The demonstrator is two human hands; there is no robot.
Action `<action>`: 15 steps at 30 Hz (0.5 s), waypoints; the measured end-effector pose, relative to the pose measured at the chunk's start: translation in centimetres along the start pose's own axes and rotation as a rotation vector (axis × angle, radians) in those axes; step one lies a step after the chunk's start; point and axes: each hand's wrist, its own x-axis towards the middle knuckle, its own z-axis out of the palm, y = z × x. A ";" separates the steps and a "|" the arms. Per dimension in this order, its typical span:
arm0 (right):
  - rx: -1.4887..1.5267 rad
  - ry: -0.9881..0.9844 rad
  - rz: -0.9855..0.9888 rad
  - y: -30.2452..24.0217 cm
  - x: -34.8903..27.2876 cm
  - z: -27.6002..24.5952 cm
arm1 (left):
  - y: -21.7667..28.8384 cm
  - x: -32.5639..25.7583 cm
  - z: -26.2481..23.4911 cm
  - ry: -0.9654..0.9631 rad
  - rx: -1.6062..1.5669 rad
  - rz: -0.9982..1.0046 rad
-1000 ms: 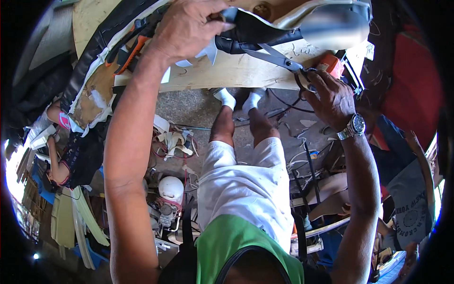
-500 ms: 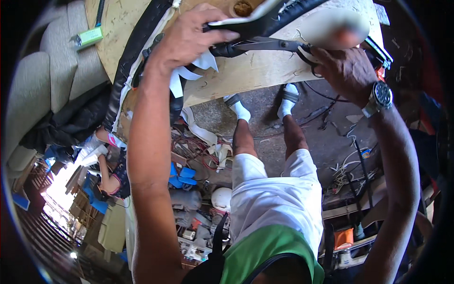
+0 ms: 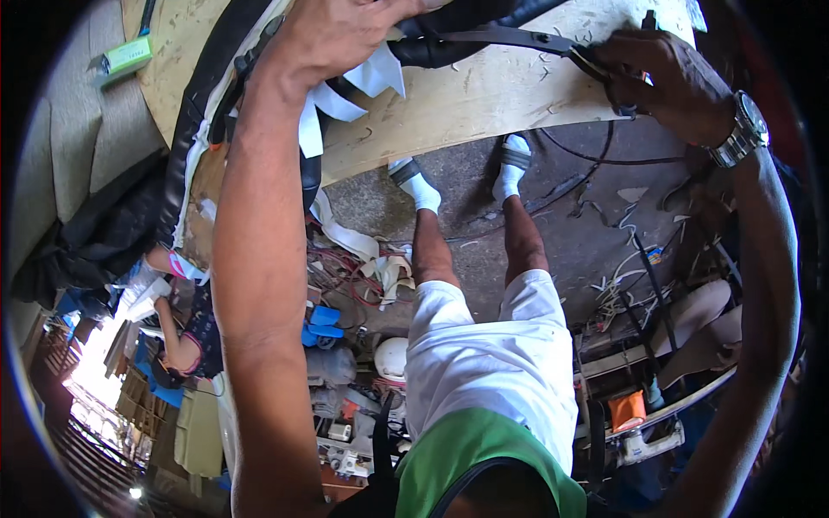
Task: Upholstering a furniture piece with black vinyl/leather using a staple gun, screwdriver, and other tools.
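Observation:
At the top of the view, my left hand (image 3: 341, 39) is closed on the edge of a black padded cover (image 3: 484, 13); its fingertips are partly cut off by the frame. My right hand (image 3: 669, 82) holds a pair of dark scissors (image 3: 518, 38) by the handles, to the right of my left hand. The scissor blades point left toward the cover, and their tips are near my left hand. White fabric flaps (image 3: 376, 76) with cut, pointed ends hang below my left wrist. A wristwatch (image 3: 744, 129) is on my right wrist.
A plywood table (image 3: 466, 104) with scattered thread bits lies under the work. A long black padded strip with white edging (image 3: 203, 104) curves down its left side. A small green box (image 3: 125, 59) sits far left. Cables (image 3: 596, 160) cross the floor. Another person (image 3: 186, 332) is at lower left.
The view has shifted, so the table and floor sit further left and higher. My right hand with the scissors has moved right and up; my left hand has moved up, still gripping the cover.

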 end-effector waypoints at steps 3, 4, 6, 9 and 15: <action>0.068 -0.038 0.043 -1.9 1.6 2.1 | -0.3 -0.2 -1.8 0.035 0.670 0.236; -0.125 0.039 0.020 -3.0 1.2 1.5 | -1.1 0.4 -1.6 0.097 0.773 0.442; -0.373 0.117 0.014 -4.0 0.7 2.1 | -2.1 0.7 -1.6 0.136 0.725 0.482; -0.275 0.151 0.026 -3.2 0.5 4.0 | -4.1 1.4 -2.7 0.127 0.619 0.497; -0.345 0.156 -0.036 -1.7 0.9 4.8 | -3.6 2.1 -1.8 -0.101 0.130 0.323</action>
